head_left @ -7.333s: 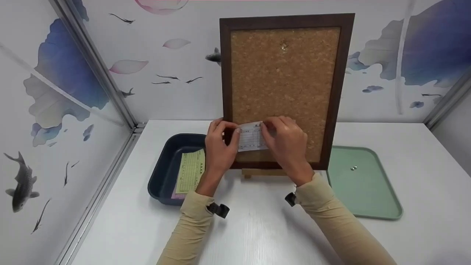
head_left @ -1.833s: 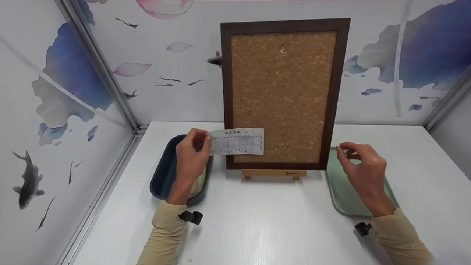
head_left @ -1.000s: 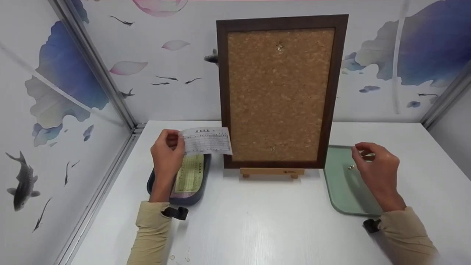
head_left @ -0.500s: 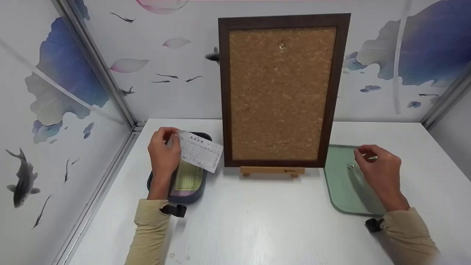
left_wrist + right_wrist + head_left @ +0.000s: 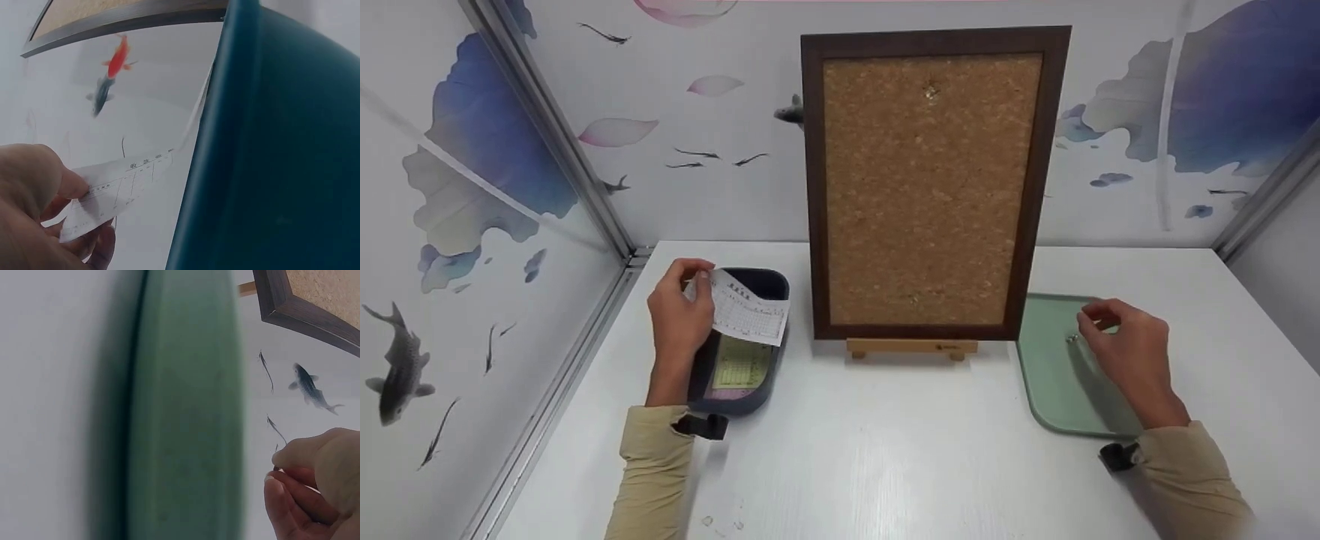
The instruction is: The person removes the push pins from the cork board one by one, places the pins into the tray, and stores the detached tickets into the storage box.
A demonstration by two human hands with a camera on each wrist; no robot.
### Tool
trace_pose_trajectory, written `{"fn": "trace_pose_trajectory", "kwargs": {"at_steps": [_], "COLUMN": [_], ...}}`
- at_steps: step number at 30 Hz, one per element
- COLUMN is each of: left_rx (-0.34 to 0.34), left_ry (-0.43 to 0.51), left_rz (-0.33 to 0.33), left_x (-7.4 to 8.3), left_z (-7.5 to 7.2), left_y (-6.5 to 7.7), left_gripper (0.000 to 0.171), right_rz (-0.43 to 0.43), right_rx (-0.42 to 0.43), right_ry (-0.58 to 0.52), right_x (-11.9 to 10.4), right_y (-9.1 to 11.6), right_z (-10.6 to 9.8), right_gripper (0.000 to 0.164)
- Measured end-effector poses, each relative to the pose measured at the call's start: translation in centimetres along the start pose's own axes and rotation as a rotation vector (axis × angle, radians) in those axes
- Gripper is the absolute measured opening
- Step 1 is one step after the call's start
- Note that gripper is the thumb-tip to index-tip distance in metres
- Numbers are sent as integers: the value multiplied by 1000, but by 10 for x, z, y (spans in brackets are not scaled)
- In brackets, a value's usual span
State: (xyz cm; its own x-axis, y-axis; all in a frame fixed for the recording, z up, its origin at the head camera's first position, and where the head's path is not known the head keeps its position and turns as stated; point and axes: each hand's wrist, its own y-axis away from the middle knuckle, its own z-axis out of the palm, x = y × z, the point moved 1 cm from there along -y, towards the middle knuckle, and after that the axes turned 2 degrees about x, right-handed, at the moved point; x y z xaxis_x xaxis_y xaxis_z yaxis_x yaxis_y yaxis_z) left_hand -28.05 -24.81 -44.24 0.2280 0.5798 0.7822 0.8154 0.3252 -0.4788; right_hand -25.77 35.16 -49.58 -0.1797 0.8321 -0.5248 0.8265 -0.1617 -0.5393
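My left hand (image 5: 681,319) pinches the corner of a white printed slip (image 5: 751,309) between thumb and fingers. The slip hangs tilted over the dark blue bin (image 5: 735,407); a yellow slip (image 5: 741,363) and a purple one lie inside. In the left wrist view the slip (image 5: 121,188) curves out from the fingers, beside the bin's wall (image 5: 270,140). Above the green tray (image 5: 1054,397), my right hand (image 5: 1132,352) has thumb and fingertips together. A tiny dark bit, apparently a pin (image 5: 276,468), shows between them in the right wrist view. Small shiny pins (image 5: 1071,339) lie on the tray.
A framed cork board (image 5: 930,195) stands at the back centre on a low wooden stand (image 5: 911,346), between bin and tray. Small shiny marks or pins show near its top and bottom. Painted wall panels (image 5: 712,195) enclose the white table (image 5: 885,465).
The slip has come off the cork board and moved left in my left hand, now tilted lower over the bin. My right hand has moved from the board to above the tray.
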Motion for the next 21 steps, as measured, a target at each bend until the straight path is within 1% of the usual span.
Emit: {"fn": "trace_pose_trajectory", "kwargs": {"at_steps": [2, 5, 9, 12, 15, 18, 21], "left_rx": [-4, 12, 48, 32, -42, -158, -277], "left_ry": [-5, -10, -6, -11, -57, -115, -146], "left_rz": [-5, -18, 9, 24, 20, 26, 43], "left_x": [-1, -1, -2, -5, -9, -12, -12], "left_z": [-3, -8, -16, -19, -18, -13, -6], "left_y": [-1, -4, -6, -7, -7, -4, 0], "left_gripper": [20, 20, 21, 21, 22, 23, 25], "right_rz": [11, 27, 56, 81, 107, 136, 162], "right_rx": [-11, -33, -81, -123, -169, -213, -247], "right_ry": [11, 29, 37, 40, 46, 44, 46], "right_x": [1, 4, 11, 16, 18, 19, 20], "right_y": [0, 1, 1, 1, 2, 2, 3], "right_z": [-1, -2, -4, -6, -6, -6, -6], "right_gripper": [14, 15, 15, 15, 17, 19, 19]}}
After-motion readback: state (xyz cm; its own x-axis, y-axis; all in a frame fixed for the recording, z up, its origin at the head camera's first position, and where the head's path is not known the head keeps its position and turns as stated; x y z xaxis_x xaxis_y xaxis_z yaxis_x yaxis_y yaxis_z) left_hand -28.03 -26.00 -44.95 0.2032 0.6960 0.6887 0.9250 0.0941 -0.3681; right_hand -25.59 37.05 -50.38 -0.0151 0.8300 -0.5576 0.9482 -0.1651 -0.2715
